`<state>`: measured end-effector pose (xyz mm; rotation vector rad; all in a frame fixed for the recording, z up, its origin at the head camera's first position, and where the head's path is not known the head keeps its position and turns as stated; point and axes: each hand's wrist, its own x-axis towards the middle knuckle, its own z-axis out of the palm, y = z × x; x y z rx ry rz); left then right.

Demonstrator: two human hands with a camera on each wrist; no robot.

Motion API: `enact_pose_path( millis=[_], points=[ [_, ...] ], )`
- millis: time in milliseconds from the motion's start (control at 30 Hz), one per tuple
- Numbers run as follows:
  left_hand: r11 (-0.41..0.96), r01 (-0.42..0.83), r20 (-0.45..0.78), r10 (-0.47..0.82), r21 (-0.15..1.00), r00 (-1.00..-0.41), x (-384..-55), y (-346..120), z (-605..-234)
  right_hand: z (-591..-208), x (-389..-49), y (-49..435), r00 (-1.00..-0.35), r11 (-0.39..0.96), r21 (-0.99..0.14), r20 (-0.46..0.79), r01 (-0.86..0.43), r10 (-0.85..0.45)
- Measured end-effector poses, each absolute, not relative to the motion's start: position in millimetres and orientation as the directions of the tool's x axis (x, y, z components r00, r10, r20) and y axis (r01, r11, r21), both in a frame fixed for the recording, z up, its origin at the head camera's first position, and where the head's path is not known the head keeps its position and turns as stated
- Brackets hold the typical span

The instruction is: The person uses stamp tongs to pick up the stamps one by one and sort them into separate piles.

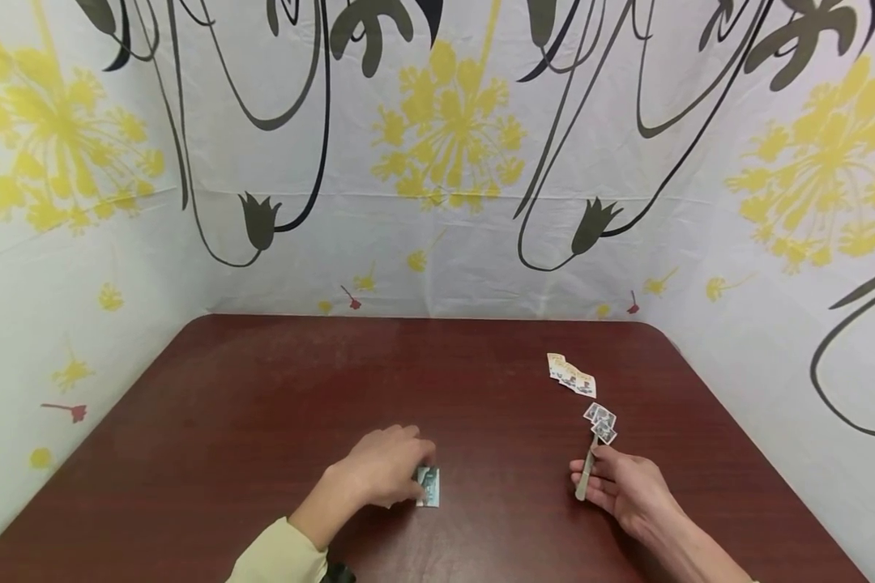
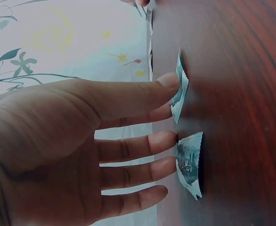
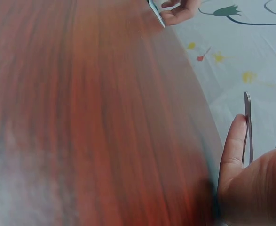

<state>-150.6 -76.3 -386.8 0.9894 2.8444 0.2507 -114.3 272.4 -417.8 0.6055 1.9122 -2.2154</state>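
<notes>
My left hand [image 1: 386, 465] is low over the table, its thumb and index finger at a small blue-green stamp [image 2: 181, 92] with toothed edges, which they pinch. A second blue-green stamp [image 2: 190, 162] stands curved by the middle and ring fingertips in the left wrist view. In the head view one blue-green stamp [image 1: 429, 487] shows beside the thumb. My right hand [image 1: 630, 486] holds metal tweezers [image 1: 586, 476] between thumb and fingers, pointing away from me. The tweezers' tip meets a small overlapping group of grey stamps [image 1: 602, 418] in the head view.
Several overlapping stamps with orange markings [image 1: 572, 376] lie in a row beyond the grey ones. The dark red-brown table [image 1: 299, 380] has rounded far corners. A white cloth with plant prints [image 1: 437, 259] hangs around its back and sides. Something black [image 1: 339, 573] shows by the left sleeve.
</notes>
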Motion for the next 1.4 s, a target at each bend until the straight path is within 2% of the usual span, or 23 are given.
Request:
enact_pose_path(
  millis=[767,1400],
  points=[
    [0.773,0.598,-0.074,0.622,0.212,-0.779,-151,-77,-385,-416,-121,282,-0.908,-0.168,-0.917,-0.388,0.362,0.158],
    [0.769,0.612,-0.037,0.628,0.185,-0.777,-150,-76,-389,-414,-124,291,-0.888,-0.225,-0.898,-0.42,0.377,0.186]
  ],
)
